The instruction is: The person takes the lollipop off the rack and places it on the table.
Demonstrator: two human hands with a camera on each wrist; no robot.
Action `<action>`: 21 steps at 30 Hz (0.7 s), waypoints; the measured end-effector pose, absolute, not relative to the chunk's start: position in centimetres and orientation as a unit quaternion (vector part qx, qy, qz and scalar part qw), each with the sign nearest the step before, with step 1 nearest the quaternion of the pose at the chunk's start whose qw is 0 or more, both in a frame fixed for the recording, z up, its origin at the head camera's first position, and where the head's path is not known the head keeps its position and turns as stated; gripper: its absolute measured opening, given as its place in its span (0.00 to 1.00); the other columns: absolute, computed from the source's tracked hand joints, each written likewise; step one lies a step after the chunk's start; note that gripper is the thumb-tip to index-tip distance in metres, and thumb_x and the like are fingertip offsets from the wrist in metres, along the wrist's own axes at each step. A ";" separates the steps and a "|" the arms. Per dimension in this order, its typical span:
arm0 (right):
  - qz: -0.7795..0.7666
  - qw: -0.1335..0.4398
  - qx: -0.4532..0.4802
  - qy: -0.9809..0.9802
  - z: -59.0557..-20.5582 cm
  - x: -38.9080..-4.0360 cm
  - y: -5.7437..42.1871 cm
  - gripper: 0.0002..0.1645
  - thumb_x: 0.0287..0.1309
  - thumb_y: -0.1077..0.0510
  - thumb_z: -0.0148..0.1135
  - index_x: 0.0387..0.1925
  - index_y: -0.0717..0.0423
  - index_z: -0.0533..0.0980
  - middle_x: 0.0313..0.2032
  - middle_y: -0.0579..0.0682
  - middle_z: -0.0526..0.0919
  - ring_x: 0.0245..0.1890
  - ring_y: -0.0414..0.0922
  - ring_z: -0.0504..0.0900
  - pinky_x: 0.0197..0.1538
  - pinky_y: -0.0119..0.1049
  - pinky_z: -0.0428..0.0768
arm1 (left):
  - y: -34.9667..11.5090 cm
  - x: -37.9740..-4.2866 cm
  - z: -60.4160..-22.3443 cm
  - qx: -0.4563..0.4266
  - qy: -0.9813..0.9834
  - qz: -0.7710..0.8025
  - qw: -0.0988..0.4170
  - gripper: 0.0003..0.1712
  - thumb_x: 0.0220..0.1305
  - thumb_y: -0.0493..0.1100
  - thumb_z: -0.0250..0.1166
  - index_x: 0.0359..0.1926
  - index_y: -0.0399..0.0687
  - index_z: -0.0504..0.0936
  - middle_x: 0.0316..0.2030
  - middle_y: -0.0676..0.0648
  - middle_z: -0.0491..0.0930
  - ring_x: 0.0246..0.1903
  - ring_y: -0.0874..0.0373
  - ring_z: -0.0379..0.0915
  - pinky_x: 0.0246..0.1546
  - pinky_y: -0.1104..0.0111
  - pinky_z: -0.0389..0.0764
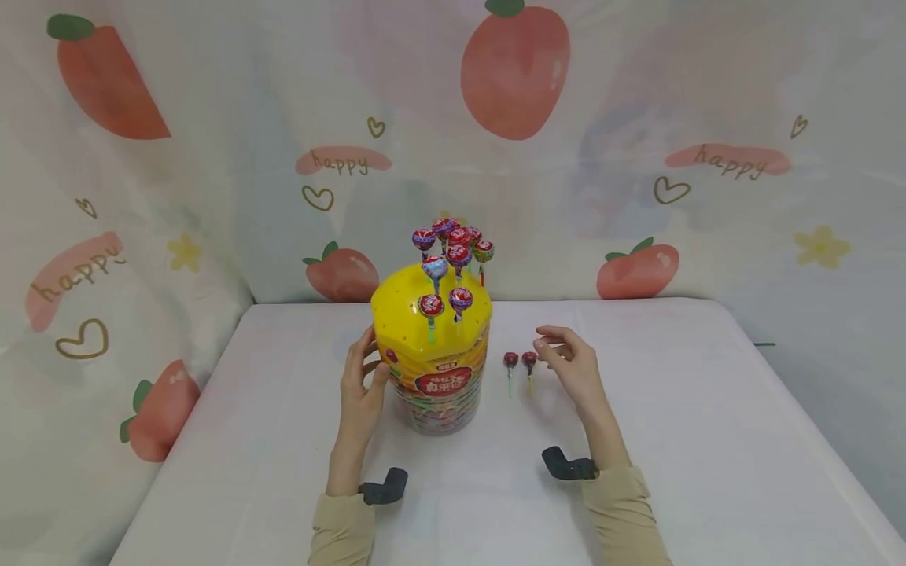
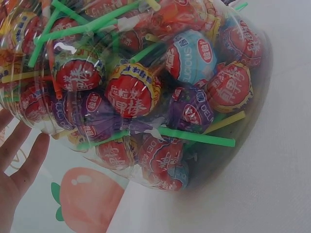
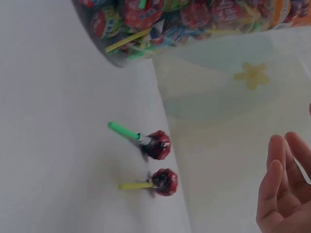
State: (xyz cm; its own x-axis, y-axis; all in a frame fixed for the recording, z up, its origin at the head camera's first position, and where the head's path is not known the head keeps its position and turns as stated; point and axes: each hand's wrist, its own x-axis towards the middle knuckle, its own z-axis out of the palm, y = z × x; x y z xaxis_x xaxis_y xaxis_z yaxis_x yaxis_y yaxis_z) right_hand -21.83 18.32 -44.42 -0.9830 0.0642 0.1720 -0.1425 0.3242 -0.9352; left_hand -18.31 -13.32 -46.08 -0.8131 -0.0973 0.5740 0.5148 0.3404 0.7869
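Note:
A clear plastic jar (image 1: 442, 405) full of wrapped lollipops (image 2: 133, 94) stands on the table under a yellow lid (image 1: 399, 314). Several lollipops (image 1: 458, 258) stand upright in the lid, sticks down. Against the jar's left side rests my left hand (image 1: 362, 389), its fingers spread along the wall and its thumb toward the front. Two dark red lollipops, one with a green stick (image 3: 124, 130) and one with a yellow stick (image 3: 136, 185), lie side by side right of the jar. My right hand (image 1: 576, 365) hovers just right of them, fingers loosely bent and holding nothing.
A white cloth covers the table (image 1: 679, 440). Behind and to the left hangs a curtain (image 1: 439, 94) printed with fruit, hearts and "happy". Black wrist mounts (image 1: 385, 487) sit at both wrists, below tan sleeves (image 1: 623, 511).

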 end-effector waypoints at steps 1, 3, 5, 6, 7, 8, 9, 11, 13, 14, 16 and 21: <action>0.587 0.095 0.029 -0.803 -43.9 -21.6 18.2 0.22 0.62 0.51 0.62 0.54 0.58 0.76 0.39 0.48 0.81 0.33 0.37 0.81 0.37 0.25 0.77 | -13.3 -18.3 -46.1 -0.133 -0.772 -0.559 0.272 0.31 0.70 0.52 0.55 0.71 0.54 0.61 0.63 0.45 0.69 0.59 0.61 0.66 0.56 0.68 0.75; 0.595 0.105 0.039 -0.796 -43.0 -21.1 17.8 0.21 0.62 0.51 0.62 0.54 0.57 0.77 0.38 0.43 0.80 0.33 0.37 0.82 0.37 0.25 0.77 | -13.3 -18.3 -46.0 -0.128 -0.773 -0.560 0.270 0.31 0.70 0.50 0.55 0.71 0.53 0.61 0.63 0.45 0.70 0.59 0.63 0.66 0.56 0.69 0.74; 0.603 0.115 0.049 -0.788 -42.0 -20.5 17.4 0.20 0.62 0.52 0.62 0.53 0.56 0.77 0.37 0.40 0.80 0.34 0.38 0.81 0.38 0.25 0.77 | -13.3 -18.3 -46.0 -0.125 -0.773 -0.562 0.267 0.31 0.70 0.49 0.56 0.71 0.52 0.61 0.63 0.44 0.69 0.59 0.64 0.65 0.57 0.69 0.74; 0.607 0.120 0.055 -0.784 -41.6 -20.2 17.2 0.19 0.62 0.52 0.62 0.53 0.56 0.77 0.37 0.39 0.80 0.34 0.38 0.82 0.39 0.25 0.77 | -13.3 -18.3 -45.9 -0.124 -0.773 -0.563 0.265 0.32 0.69 0.49 0.56 0.71 0.51 0.61 0.64 0.44 0.69 0.59 0.63 0.66 0.57 0.70 0.73; 0.609 0.126 0.061 -0.781 -41.1 -19.9 17.0 0.19 0.62 0.54 0.62 0.53 0.56 0.77 0.37 0.38 0.80 0.34 0.37 0.81 0.39 0.25 0.77 | -13.2 -18.3 -45.9 -0.124 -0.773 -0.562 0.265 0.31 0.69 0.48 0.56 0.71 0.50 0.61 0.63 0.43 0.69 0.59 0.62 0.66 0.57 0.70 0.73; 0.611 0.133 0.067 -0.777 -40.6 -19.6 16.8 0.18 0.62 0.55 0.62 0.52 0.56 0.77 0.37 0.36 0.80 0.35 0.37 0.81 0.39 0.24 0.77 | -13.2 -18.3 -45.9 -0.124 -0.773 -0.563 0.266 0.31 0.69 0.47 0.57 0.71 0.49 0.61 0.63 0.43 0.69 0.59 0.61 0.66 0.56 0.71 0.73; 0.616 0.140 0.075 -0.771 -40.2 -19.3 16.6 0.17 0.62 0.56 0.62 0.52 0.57 0.77 0.37 0.36 0.80 0.35 0.36 0.81 0.39 0.24 0.77 | -13.2 -18.2 -45.9 -0.123 -0.772 -0.564 0.265 0.32 0.69 0.48 0.57 0.71 0.49 0.61 0.63 0.43 0.69 0.59 0.61 0.66 0.57 0.72 0.73; 0.626 0.158 0.091 -0.759 -39.4 -18.8 16.2 0.16 0.61 0.60 0.63 0.51 0.58 0.78 0.36 0.35 0.81 0.35 0.36 0.81 0.40 0.24 0.77 | -13.3 -18.2 -45.8 -0.122 -0.771 -0.566 0.265 0.31 0.69 0.47 0.57 0.71 0.50 0.61 0.63 0.43 0.69 0.59 0.60 0.66 0.57 0.74 0.72; 0.631 0.177 0.106 -0.748 -38.7 -18.4 15.9 0.16 0.60 0.63 0.63 0.50 0.59 0.78 0.36 0.36 0.82 0.36 0.35 0.80 0.40 0.24 0.77 | -13.3 -18.2 -45.8 -0.120 -0.771 -0.567 0.265 0.31 0.70 0.47 0.56 0.71 0.52 0.61 0.63 0.44 0.69 0.59 0.61 0.66 0.57 0.73 0.73; 0.635 0.185 0.114 -0.741 -38.3 -18.1 15.7 0.15 0.60 0.65 0.63 0.50 0.60 0.78 0.35 0.36 0.82 0.36 0.35 0.80 0.40 0.24 0.77 | -13.4 -18.1 -45.8 -0.119 -0.770 -0.569 0.264 0.31 0.70 0.47 0.56 0.71 0.53 0.61 0.62 0.44 0.69 0.60 0.61 0.66 0.57 0.71 0.73; 0.637 0.199 0.127 -0.734 -37.6 -17.6 15.5 0.15 0.59 0.67 0.62 0.49 0.61 0.78 0.35 0.38 0.82 0.36 0.34 0.80 0.41 0.25 0.78 | -13.4 -18.1 -45.9 -0.121 -0.770 -0.568 0.265 0.31 0.70 0.47 0.56 0.71 0.54 0.61 0.62 0.44 0.69 0.60 0.61 0.66 0.57 0.67 0.74; 0.635 0.212 0.153 -0.727 -35.9 -16.4 14.9 0.15 0.59 0.68 0.61 0.49 0.62 0.78 0.37 0.40 0.83 0.39 0.36 0.80 0.45 0.25 0.78 | -13.2 -18.2 -45.9 -0.125 -0.770 -0.566 0.266 0.31 0.70 0.50 0.55 0.71 0.55 0.61 0.62 0.44 0.70 0.60 0.60 0.66 0.57 0.55 0.75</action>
